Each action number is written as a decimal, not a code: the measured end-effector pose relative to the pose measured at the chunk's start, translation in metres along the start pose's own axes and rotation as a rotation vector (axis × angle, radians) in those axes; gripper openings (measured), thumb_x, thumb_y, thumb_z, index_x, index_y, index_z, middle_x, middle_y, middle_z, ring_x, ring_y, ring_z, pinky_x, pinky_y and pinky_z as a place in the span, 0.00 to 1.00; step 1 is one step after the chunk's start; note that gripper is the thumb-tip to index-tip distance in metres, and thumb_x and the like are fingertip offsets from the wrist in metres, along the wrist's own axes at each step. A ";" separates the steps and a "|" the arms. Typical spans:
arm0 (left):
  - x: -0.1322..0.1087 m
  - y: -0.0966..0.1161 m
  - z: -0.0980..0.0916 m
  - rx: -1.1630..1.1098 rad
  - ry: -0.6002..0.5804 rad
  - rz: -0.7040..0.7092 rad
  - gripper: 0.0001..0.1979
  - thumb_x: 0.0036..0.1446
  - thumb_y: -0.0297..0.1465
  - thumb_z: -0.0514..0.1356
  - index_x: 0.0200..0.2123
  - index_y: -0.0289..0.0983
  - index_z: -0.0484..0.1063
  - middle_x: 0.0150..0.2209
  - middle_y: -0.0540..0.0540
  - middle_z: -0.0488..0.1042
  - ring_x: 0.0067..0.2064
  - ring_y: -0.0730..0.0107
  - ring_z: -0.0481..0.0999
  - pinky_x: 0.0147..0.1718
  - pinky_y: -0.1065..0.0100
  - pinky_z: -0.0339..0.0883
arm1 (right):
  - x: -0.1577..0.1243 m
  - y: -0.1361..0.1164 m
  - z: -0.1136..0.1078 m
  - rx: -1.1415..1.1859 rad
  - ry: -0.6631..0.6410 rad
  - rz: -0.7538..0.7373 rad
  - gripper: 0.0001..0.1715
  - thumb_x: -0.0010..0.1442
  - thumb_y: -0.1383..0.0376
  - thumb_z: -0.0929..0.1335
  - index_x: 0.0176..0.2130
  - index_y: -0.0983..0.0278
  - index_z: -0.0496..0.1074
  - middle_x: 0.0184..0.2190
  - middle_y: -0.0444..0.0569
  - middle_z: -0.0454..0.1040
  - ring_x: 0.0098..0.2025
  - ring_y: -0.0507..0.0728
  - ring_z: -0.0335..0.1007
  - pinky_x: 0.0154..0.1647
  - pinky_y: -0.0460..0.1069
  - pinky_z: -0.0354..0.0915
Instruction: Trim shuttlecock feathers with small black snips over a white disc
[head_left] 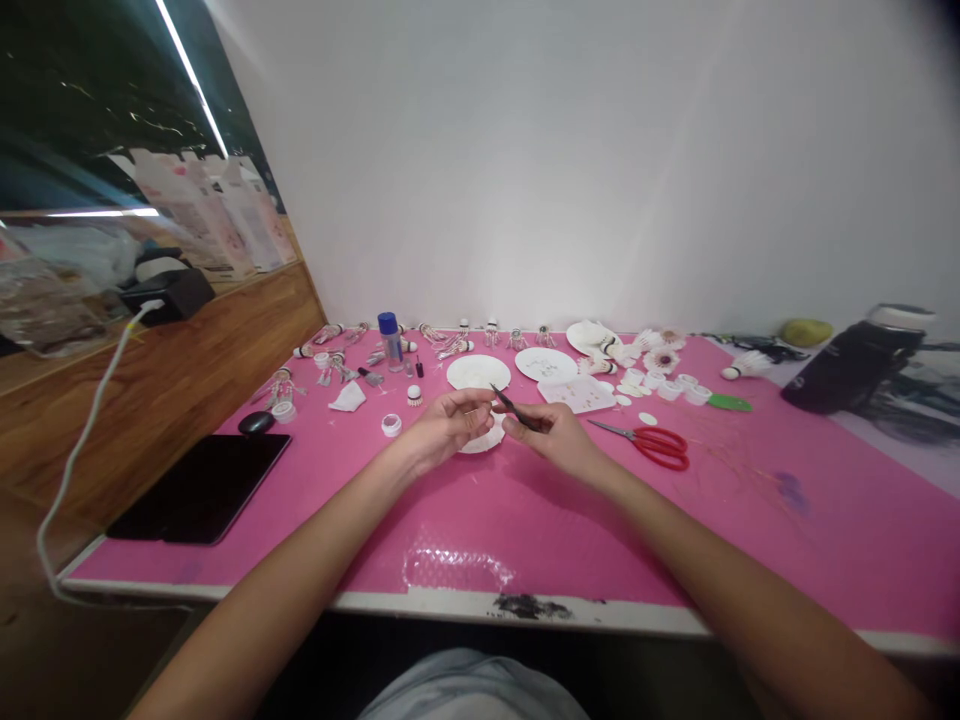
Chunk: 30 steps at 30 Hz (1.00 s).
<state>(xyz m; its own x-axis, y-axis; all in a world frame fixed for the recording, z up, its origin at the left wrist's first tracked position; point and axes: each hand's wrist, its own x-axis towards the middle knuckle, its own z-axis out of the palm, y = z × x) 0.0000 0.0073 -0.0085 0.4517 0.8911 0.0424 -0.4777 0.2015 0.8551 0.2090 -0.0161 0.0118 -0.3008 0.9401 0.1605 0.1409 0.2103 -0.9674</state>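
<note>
My right hand (553,432) is closed in a pinch around black tweezers (513,407), whose tip points up and left toward my left hand. My left hand (448,424) hovers palm up with curled fingers pinched on something too small to make out. Both hands are just above the pink table cover (525,520), over a small white disc (484,440) lying beneath them.
Red-handled scissors (654,443) lie right of my right hand. White discs (478,372), small white cups (679,387), shuttlecock pieces and a blue-capped bottle (390,340) line the back. A black tablet (201,487) and mouse (256,422) sit at left, a black bottle (851,362) at right.
</note>
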 end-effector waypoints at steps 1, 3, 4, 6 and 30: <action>0.000 0.000 0.000 0.003 -0.001 0.003 0.23 0.41 0.30 0.81 0.42 0.37 0.82 0.34 0.49 0.76 0.36 0.74 0.77 0.46 0.66 0.70 | 0.000 0.000 0.000 -0.008 -0.006 0.002 0.37 0.50 0.42 0.78 0.50 0.63 0.84 0.45 0.52 0.85 0.47 0.64 0.79 0.51 0.58 0.72; -0.001 0.000 0.001 0.009 -0.012 0.006 0.23 0.41 0.31 0.81 0.41 0.37 0.81 0.32 0.51 0.73 0.35 0.75 0.76 0.42 0.68 0.70 | -0.001 0.000 0.000 -0.021 -0.013 0.004 0.37 0.51 0.42 0.77 0.51 0.63 0.84 0.45 0.52 0.85 0.46 0.64 0.80 0.50 0.58 0.72; -0.001 0.001 0.001 0.010 -0.015 0.007 0.23 0.41 0.31 0.81 0.40 0.37 0.80 0.31 0.52 0.72 0.34 0.76 0.76 0.41 0.69 0.69 | -0.001 0.000 0.000 -0.024 -0.012 0.004 0.37 0.51 0.42 0.77 0.51 0.64 0.84 0.45 0.52 0.85 0.46 0.65 0.80 0.50 0.58 0.72; -0.002 0.001 0.002 0.012 -0.014 0.010 0.22 0.41 0.31 0.81 0.39 0.37 0.78 0.31 0.53 0.71 0.33 0.77 0.76 0.38 0.71 0.68 | -0.001 0.000 0.000 -0.027 -0.011 0.007 0.37 0.51 0.43 0.77 0.51 0.65 0.83 0.45 0.52 0.85 0.46 0.65 0.80 0.50 0.59 0.72; -0.001 0.004 0.006 0.315 0.058 0.145 0.13 0.55 0.40 0.72 0.35 0.35 0.84 0.31 0.44 0.79 0.33 0.70 0.74 0.38 0.67 0.67 | -0.001 0.011 -0.001 -0.117 -0.029 -0.066 0.25 0.59 0.50 0.75 0.47 0.65 0.84 0.40 0.49 0.84 0.38 0.60 0.76 0.40 0.52 0.67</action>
<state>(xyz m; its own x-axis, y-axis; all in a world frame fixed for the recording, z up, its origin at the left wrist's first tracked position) 0.0025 0.0041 -0.0022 0.3486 0.9247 0.1531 -0.2735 -0.0559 0.9602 0.2118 -0.0142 0.0012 -0.3405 0.9152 0.2157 0.2287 0.3031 -0.9251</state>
